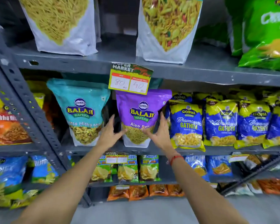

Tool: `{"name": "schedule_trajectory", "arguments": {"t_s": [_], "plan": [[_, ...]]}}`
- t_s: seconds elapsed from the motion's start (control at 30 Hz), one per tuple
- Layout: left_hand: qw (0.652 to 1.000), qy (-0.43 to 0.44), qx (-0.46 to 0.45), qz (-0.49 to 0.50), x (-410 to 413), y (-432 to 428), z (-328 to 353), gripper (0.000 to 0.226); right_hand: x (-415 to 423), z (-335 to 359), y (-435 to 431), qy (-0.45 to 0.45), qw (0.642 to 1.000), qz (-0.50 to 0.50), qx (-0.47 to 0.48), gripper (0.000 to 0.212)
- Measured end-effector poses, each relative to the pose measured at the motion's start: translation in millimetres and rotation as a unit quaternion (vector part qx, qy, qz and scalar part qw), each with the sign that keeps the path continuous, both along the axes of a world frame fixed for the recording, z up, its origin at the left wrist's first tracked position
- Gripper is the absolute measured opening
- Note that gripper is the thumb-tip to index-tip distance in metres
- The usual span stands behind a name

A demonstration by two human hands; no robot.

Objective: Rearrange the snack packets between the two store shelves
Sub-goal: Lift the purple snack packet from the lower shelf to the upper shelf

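A purple Balaji Aloo Sev packet [141, 109] stands upright on the middle shelf [152, 150]. My left hand [109, 132] is at its lower left edge, fingers spread, thumb touching the front. My right hand [159, 133] is at its lower right edge, fingers along the side, thumb on the front. Both hands frame the packet without a closed grip. A teal Balaji packet [81, 109] stands just left of my left hand. Two large white packets [60, 25] [166, 28] stand on the upper shelf [192, 68].
Blue and yellow Gopal Gathiya packets [187, 125] crowd the shelf right of the purple packet. A price tag [130, 79] hangs from the upper shelf's edge above it. A perforated grey upright [27, 104] slants at left. Green bags [265, 33] sit at upper right. Lower shelves hold several small packets.
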State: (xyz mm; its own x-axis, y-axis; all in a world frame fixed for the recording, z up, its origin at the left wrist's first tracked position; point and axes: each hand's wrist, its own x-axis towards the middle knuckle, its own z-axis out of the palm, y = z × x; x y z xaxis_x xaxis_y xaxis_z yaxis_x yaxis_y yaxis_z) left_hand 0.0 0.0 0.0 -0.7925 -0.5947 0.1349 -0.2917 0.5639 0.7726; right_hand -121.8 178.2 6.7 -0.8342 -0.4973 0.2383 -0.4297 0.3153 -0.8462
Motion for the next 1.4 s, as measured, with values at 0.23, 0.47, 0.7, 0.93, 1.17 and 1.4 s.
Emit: {"name": "schedule_trajectory", "arguments": {"t_s": [0.23, 0.47, 0.7, 0.93, 1.17, 1.4], "plan": [[0.98, -0.063, 0.155, -0.109, -32, -5, 8, 0.089, -38, -25, -20, -0.159, 0.983, 0.087, -0.004, 0.104], [0.986, -0.05, 0.118, -0.11, -28, 1, 7, 0.08, -23, -16, -5, -0.137, 0.988, 0.069, -0.019, 0.077], [0.988, -0.071, 0.023, -0.137, 8, 32, 20, 0.082, 23, -8, 42, -0.133, 0.989, 0.041, -0.042, 0.081], [0.98, -0.053, -0.032, -0.188, 41, 73, 69, 0.093, 65, 35, 100, -0.112, 0.986, 0.021, -0.12, 0.065], [0.961, 0.103, 0.025, -0.255, 38, 112, 172, 0.059, 67, 133, 133, -0.026, 0.965, -0.005, -0.259, 0.067], [0.931, 0.238, 0.002, -0.277, -2, 130, 262, 0.068, 37, 233, 148, 0.056, 0.939, -0.006, -0.339, 0.054]]}}
